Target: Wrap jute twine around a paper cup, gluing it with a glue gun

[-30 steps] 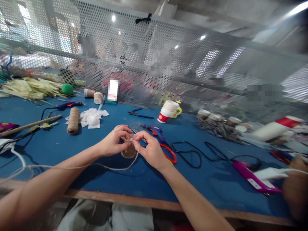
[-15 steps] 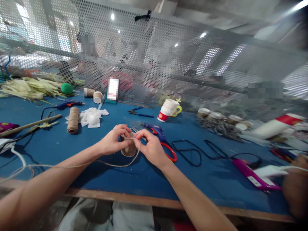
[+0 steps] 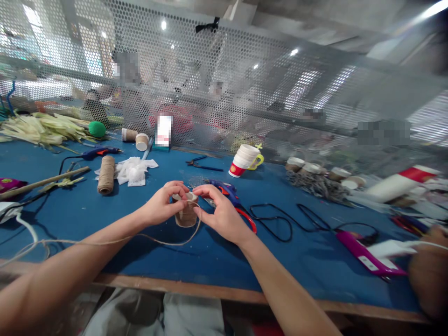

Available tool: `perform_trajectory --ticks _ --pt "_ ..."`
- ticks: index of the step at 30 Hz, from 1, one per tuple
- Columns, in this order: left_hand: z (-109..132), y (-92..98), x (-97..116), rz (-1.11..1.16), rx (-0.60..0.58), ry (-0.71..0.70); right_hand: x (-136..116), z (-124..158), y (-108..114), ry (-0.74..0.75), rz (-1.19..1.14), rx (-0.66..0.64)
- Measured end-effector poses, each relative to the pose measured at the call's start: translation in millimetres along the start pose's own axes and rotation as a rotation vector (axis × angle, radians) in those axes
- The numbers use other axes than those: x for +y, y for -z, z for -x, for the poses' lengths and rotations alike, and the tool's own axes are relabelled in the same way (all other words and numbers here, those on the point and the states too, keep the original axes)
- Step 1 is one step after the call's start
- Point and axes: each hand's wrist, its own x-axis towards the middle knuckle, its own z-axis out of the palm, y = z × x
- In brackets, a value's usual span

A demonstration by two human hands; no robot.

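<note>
A small paper cup wrapped in brown twine [image 3: 185, 216] stands on the blue table [image 3: 87, 214] in front of me. My left hand [image 3: 162, 205] grips its left side with curled fingers. My right hand [image 3: 220, 212] pinches the twine strand [image 3: 105, 241] against the cup's rim. The loose strand loops below the cup and runs off to the left past my forearm.
Red-handled scissors [image 3: 245, 219] and a blue glue gun [image 3: 226, 190] lie just right of my hands, beside a black cord [image 3: 280, 224]. A twine spool [image 3: 106, 174], white cloth [image 3: 135, 170], stacked cups [image 3: 245, 160] and a purple tool [image 3: 364, 254] lie around. Another person's hand [image 3: 427, 275] is at the right edge.
My right hand has shifted its pinch slightly up along the cup's rim, and the cup now stands more upright. My left hand stays on the cup.
</note>
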Motion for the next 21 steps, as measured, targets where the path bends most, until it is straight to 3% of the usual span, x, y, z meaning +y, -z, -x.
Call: perform_trajectory --ticks 2,5,7,9,15,21 --pt "0.5 1.3 -1.0 -0.005 0.006 0.015 8.5 -3.2 11.4 -0.059 0.099 0.065" --pt "1.3 2.5 -0.4 -0.022 0.010 0.007 31.5 -9.9 30.1 -0.365 0.413 0.199" --pt "1.9 2.6 0.4 -0.044 0.011 -0.029 50.5 -13.8 39.5 -0.594 0.613 0.118" --pt "2.5 2.4 0.5 -0.071 0.013 -0.066 68.5 -16.4 44.8 -0.700 0.654 0.027" --pt "2.9 4.5 -3.1 -0.084 -0.029 -0.065 98.0 -22.2 47.5 -0.813 0.566 -0.008" --pt "1.2 11.3 -6.7 -0.058 -0.053 -0.024 76.8 -22.4 49.1 -0.785 0.380 0.164"
